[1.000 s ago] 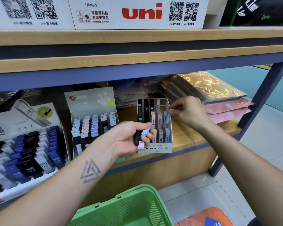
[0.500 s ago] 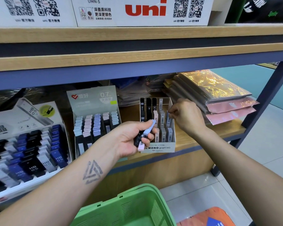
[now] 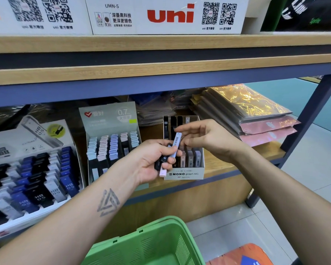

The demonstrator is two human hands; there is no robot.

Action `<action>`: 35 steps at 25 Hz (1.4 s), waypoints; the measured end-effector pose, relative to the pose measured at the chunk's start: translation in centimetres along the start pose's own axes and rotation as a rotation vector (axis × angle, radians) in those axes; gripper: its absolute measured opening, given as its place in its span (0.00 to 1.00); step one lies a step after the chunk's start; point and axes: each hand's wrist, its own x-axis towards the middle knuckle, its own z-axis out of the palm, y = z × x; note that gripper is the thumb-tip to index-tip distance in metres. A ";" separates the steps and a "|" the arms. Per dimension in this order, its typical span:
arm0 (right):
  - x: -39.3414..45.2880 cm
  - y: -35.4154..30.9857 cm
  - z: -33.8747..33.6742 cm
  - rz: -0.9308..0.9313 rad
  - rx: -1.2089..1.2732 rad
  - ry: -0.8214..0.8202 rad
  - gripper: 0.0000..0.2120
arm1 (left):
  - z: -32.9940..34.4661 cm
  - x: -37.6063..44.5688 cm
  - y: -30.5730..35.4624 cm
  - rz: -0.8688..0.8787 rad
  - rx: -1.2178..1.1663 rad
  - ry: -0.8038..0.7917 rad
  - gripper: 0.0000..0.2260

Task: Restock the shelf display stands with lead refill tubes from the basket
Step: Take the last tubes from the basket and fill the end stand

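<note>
Lilac tube (image 3: pixel 176 143): pinched by right hand (image 3: pixel 208 139) above the stand (image 3: pixel 185 174).
Left hand (image 3: pixel 153 159): clamps spare tubes (image 3: pixel 163 165); loose bundle may spill.
Risk: wrong slot.
Basket (image 3: pixel 147 243): below.

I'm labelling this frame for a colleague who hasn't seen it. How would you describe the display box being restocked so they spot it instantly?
On the lower wooden shelf stand three display stands of lead refills. Take the rightmost, the small white box behind both hands, just left of the shiny foil packets. Unlike its neighbours it has no tall printed backboard, and its front reads MONO graph MG.
</note>
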 end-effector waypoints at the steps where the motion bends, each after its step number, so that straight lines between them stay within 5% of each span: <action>1: 0.1 0.1 0.0 -0.008 0.020 0.005 0.17 | -0.1 -0.1 0.0 0.009 0.010 0.003 0.06; 9: 0.5 -0.9 -0.9 0.017 -0.067 0.249 0.09 | 0.5 0.0 0.2 0.009 0.022 0.064 0.08; 13: 0.4 -1.3 -3.4 0.022 -0.369 0.430 0.08 | 0.3 -0.1 0.9 -0.047 -0.116 0.017 0.12; 17: 0.7 -0.3 -3.2 0.030 -0.817 0.415 0.08 | 0.2 -0.1 1.0 -0.026 -0.117 0.004 0.11; 30: 1.2 2.6 -0.7 -0.112 -1.250 0.423 0.06 | 0.1 -1.0 0.8 -0.028 -0.080 -0.035 0.12; 32: 1.3 2.0 -0.4 -0.139 -1.112 0.453 0.06 | 0.1 -0.9 0.8 -0.020 -0.079 -0.033 0.12; 35: 1.0 -0.2 0.1 -0.041 -0.378 0.218 0.09 | 0.1 -1.0 0.8 0.000 -0.078 -0.033 0.15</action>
